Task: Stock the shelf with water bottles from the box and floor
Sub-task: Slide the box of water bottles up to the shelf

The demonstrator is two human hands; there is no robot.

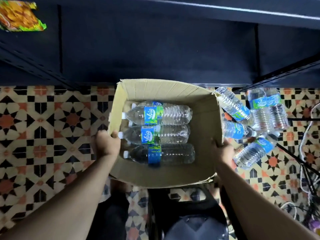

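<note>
The box (pixel 204 118) is gripped at its rim by the left hand (pixel 106 144) and, seemingly, the right hand (pixel 224 151); its bottles (pixel 166 134) could be spilled if it were tipped.

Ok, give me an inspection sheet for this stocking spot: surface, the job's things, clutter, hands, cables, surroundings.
Surface: tiled floor, patterned; it meets the dark shelf, which shows no bottles.
Job's things: cardboard box open; boxed bottles lie on their sides, caps to the left. Several loose bottles lie on the floor right of the box.
Clutter: snack packet on the shelf, upper left.
Hands: left hand grips the box's left rim; right hand grips its right rim.
Cables: white and black cables on the floor, far right.
Surroundings: dark object below the box's near edge, unclear what.
</note>
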